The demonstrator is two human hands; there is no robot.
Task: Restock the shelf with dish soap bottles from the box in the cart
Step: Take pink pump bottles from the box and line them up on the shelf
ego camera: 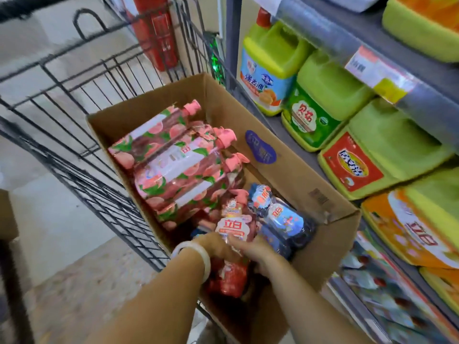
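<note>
Green jugs (pixel 325 100) crowd the shelf (pixel 293 125) beside the box (pixel 298 175).

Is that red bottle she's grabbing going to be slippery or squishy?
Probably a bit slippery: the red bottle has a shiny plastic wrap. It likely stays stiff, since it keeps its shape with both the left hand and right hand around it. Using two hands hints it may be heavy.
</note>
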